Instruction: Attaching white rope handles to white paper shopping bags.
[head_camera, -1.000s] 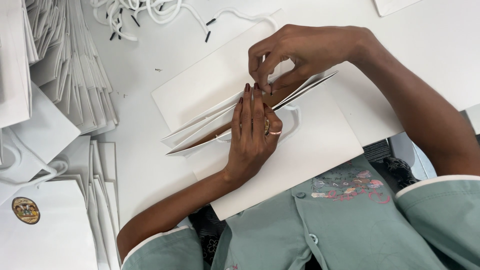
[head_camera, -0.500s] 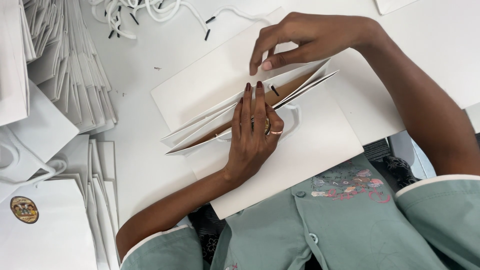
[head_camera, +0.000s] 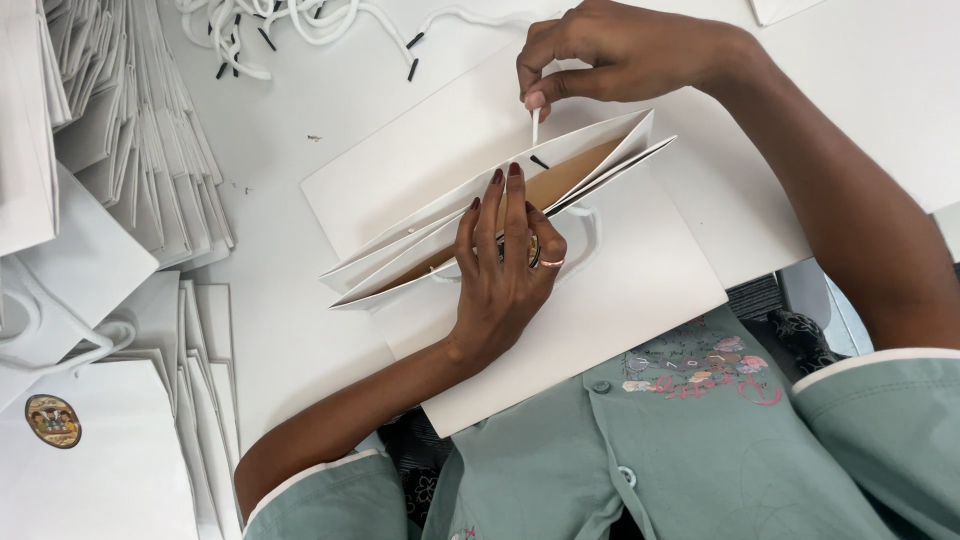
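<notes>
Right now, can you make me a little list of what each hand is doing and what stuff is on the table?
left hand: lies flat on the white paper bag, fingers at its open mouth
right hand: pinches a white cord above the bag's opening
bag: on its side, brown inside showing
loose cords: piled at the table's far edge, black tips
flat bags: stacked at the left
table: white

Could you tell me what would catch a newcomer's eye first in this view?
Most striking is the flat white paper bag lying at the centre of the white table, its mouth spread to show a brown lining. The left hand presses flat on the bag, while the right hand above pinches a white cord with a black tip. Stacks of folded white bags fill the left side, and loose cords lie at the top.
</notes>
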